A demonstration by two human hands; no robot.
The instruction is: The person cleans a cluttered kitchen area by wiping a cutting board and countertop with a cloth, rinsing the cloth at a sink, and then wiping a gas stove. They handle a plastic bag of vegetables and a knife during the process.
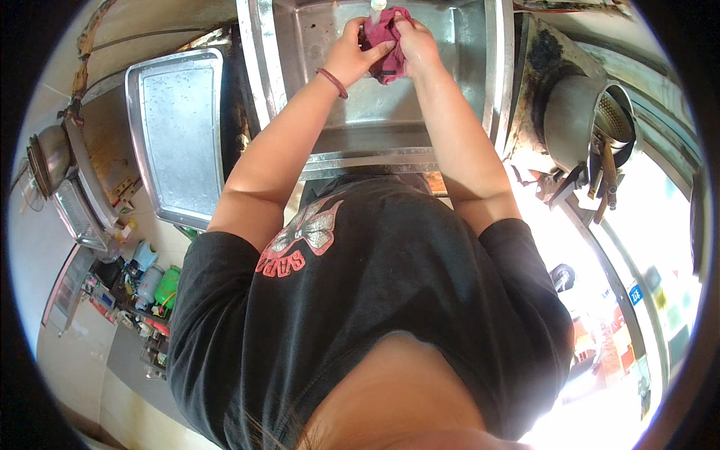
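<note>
Both hands hold a dark red cloth (pixel 388 70) over a stainless steel sink (pixel 371 110). My left hand (pixel 354 52) grips the cloth's left side, with the thumb laid across its front. On the right side, my right hand (pixel 417 45) has the cloth between thumb and fingers. Just above the cloth is the pale end of a tap (pixel 378 4), and water appears to run from it onto the cloth. Folds hide some of my fingertips. The cloth hangs crumpled, its lower end above the sink floor.
A shallow metal tray (pixel 180 135) stands left of the sink. To the right, a large metal pot (pixel 571 121) holds a perforated strainer (pixel 613 121), with wooden handles (pixel 607 174) beside it. Metal pans (pixel 53 154) are at far left. A green gas cylinder (pixel 167 287) stands low on the left.
</note>
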